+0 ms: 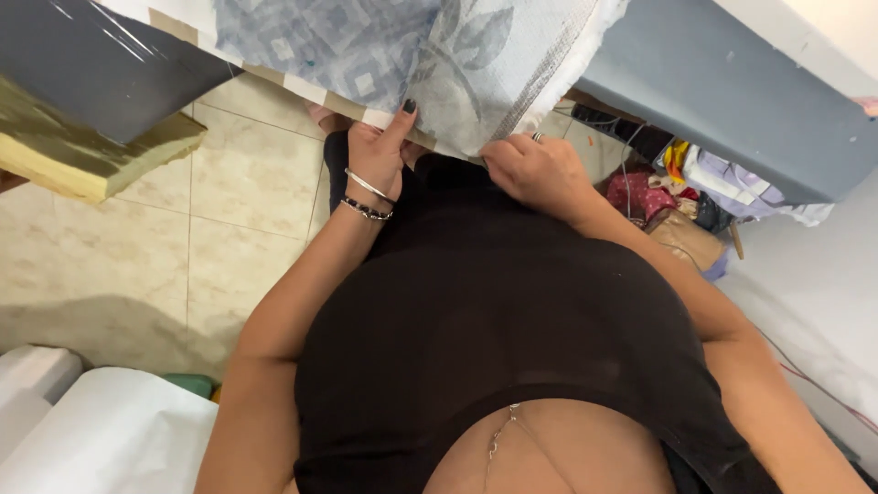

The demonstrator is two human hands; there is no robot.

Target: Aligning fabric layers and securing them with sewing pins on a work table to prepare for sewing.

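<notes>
Head view, looking straight down the body. I am watching both hands working at the near edge of a patterned blue-and-white fabric [430, 55], which is hanging off a grey work surface [704, 82] at the top of the picture.

The left hand [377, 151] is pinching the cloth's lower hem, thumb laid flat on top and fingers curled out of sight beneath it, so the edge is being held taut close to the body. The right hand [540, 169] is gripping the same hem just beside it, knuckles up and fingers folded over the border. As I judge it, the two grips placed close together are keeping a short stretch of hem straight and steady.

Two bracelets [368, 197] are sitting on the left wrist, and a ring is showing on the right hand.

Hidden or unclear: the fingertips under the cloth are not visible, so I cannot tell whether anything small is being held between them. The black top [494, 311] is blocking most of the tiled floor [146, 256] below the hands. A heap of mixed cloth scraps [695, 197] at the right is partly cut off by the work surface. A white roll [101, 439] at lower left is running out of frame.
</notes>
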